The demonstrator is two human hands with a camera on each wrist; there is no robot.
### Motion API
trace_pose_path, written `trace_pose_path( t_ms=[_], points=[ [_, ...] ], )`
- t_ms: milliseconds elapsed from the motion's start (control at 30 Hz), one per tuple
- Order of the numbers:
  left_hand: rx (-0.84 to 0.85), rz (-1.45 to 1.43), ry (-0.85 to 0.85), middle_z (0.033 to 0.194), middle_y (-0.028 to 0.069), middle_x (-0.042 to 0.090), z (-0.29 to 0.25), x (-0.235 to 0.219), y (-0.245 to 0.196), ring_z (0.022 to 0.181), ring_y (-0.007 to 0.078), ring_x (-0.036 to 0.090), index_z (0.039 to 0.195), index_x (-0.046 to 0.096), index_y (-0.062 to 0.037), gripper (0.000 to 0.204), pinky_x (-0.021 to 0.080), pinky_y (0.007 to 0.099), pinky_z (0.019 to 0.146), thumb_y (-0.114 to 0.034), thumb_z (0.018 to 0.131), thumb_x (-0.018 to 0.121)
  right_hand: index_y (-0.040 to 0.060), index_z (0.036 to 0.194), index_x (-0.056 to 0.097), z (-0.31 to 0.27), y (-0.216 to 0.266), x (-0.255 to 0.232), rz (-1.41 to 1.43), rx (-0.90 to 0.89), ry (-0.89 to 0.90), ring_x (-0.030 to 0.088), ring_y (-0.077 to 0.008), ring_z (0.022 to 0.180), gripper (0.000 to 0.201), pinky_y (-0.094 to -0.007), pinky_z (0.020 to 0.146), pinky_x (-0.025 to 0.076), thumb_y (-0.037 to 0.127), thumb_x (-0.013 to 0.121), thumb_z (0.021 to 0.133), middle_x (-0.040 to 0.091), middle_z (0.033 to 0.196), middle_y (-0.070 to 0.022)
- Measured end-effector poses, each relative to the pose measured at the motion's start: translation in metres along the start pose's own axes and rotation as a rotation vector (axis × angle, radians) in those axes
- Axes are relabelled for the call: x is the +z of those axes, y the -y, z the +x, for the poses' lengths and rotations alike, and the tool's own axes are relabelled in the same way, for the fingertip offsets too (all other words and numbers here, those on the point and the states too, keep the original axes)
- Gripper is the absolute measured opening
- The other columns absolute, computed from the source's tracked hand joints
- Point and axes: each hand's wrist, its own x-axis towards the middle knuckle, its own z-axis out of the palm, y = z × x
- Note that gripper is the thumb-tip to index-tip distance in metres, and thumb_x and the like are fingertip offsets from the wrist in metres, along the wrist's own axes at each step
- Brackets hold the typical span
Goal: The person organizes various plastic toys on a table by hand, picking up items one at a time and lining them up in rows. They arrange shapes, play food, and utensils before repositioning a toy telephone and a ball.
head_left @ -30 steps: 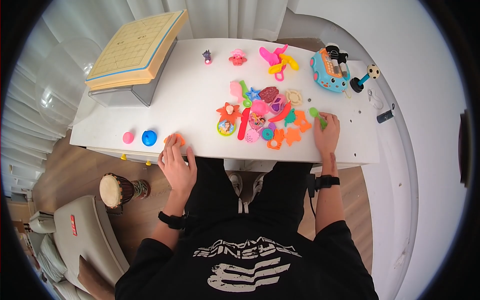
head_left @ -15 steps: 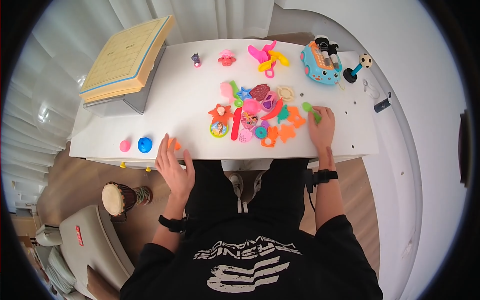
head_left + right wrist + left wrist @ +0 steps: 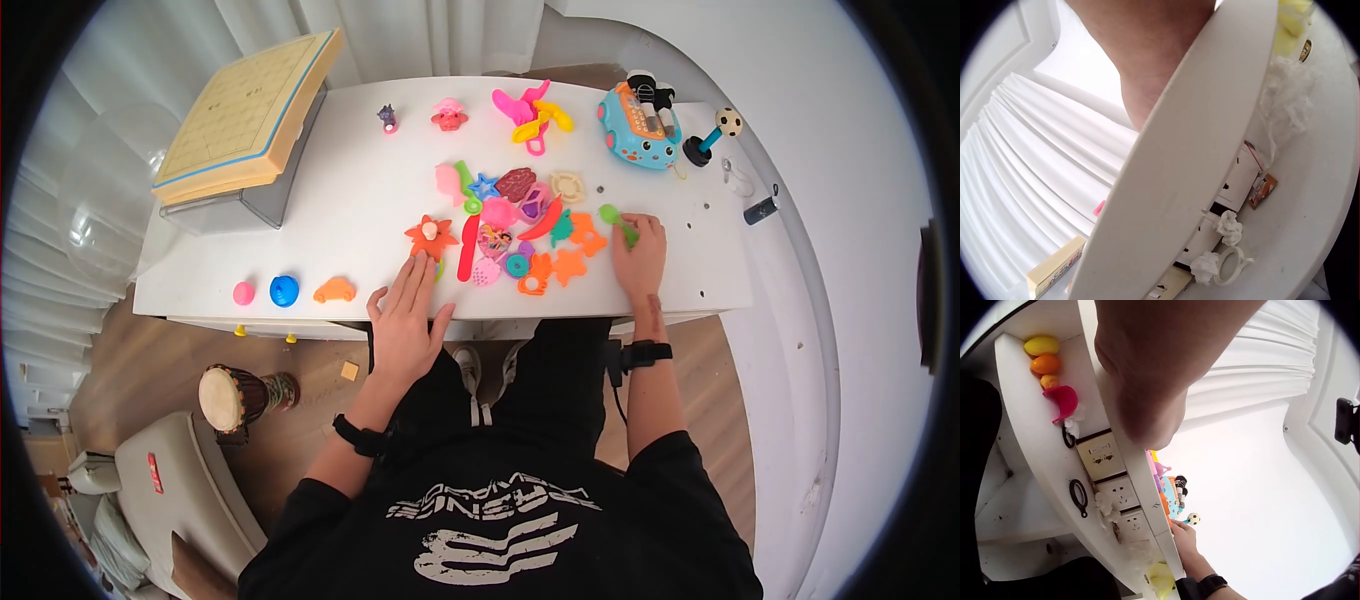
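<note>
The left hand [image 3: 405, 325] lies at the table's front edge with its fingers extended over the round picture disc, whose green rim [image 3: 439, 270] shows beside the fingertips. Just beyond them is an orange flower-like toy [image 3: 431, 236]. At the right of the toy cluster, the right hand [image 3: 640, 262] pinches a small green spoon [image 3: 609, 213] by its handle. Between the hands lie a red knife [image 3: 468, 248], a pink dotted piece [image 3: 485, 271] and orange shapes [image 3: 569, 266]. In the wrist views, the table edge hides the fingers of each camera's own hand.
On the left are an orange car shape [image 3: 335, 290], a blue toy [image 3: 284, 291], a pink piece [image 3: 243, 293] and a board on a stand [image 3: 240, 120]. Pink and yellow toys [image 3: 535, 112] and a blue toy phone [image 3: 638, 135] stand at the back.
The left hand has moved right, from the orange car shape to the round disc, uncovering the car shape. The right hand keeps its hold on the green spoon. The head view has shifted slightly.
</note>
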Motion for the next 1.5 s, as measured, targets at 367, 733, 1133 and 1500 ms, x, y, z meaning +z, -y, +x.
trace_pose_path(
  t_ms=[367,733,1133,1500],
  points=[
    [-0.076,0.082,-0.102,0.159,0.0093,0.048,-0.028,-0.003,0.014,0.147,0.0218,0.043,0.153,0.047,-0.0064,0.062,0.029,0.0445,0.114,-0.029,0.099,0.065,0.0074,0.107,0.070,0.001,0.001,0.000,0.001,0.012,0.002,0.061,-0.0352,0.105,0.020,-0.0454,0.091,0.049,0.014,0.072,0.088,0.066,0.110,-0.0123],
    [-0.100,0.029,-0.159,0.160,0.0095,0.046,-0.028,0.004,0.009,0.147,0.0249,0.042,0.155,0.044,-0.0070,0.062,0.026,0.0457,0.117,-0.024,0.098,0.063,0.0069,0.107,0.070,0.000,0.002,0.000,-0.010,0.010,0.004,0.061,-0.0356,0.105,0.020,-0.0454,0.091,0.049,0.014,0.071,0.089,0.066,0.111,-0.0127],
    [-0.013,0.063,-0.143,0.157,0.0090,0.049,0.022,-0.008,-0.002,0.142,0.0256,0.046,0.143,0.056,-0.0058,0.052,0.027,0.0478,0.111,-0.028,0.098,0.066,0.0078,0.107,0.070,0.000,-0.001,0.001,0.003,0.009,0.003,0.060,-0.0343,0.106,0.021,-0.0455,0.092,0.048,0.016,0.072,0.088,0.066,0.111,-0.0109],
    [0.055,0.106,-0.080,0.157,0.0119,0.048,0.045,0.000,-0.022,0.142,0.0260,0.046,0.137,0.062,-0.0031,0.050,0.030,0.0552,0.107,-0.034,0.099,0.066,0.0070,0.106,0.071,0.000,0.002,-0.002,0.019,0.026,0.006,0.061,-0.0342,0.107,0.020,-0.0454,0.092,0.049,0.015,0.071,0.088,0.066,0.111,-0.0113]
  ],
)
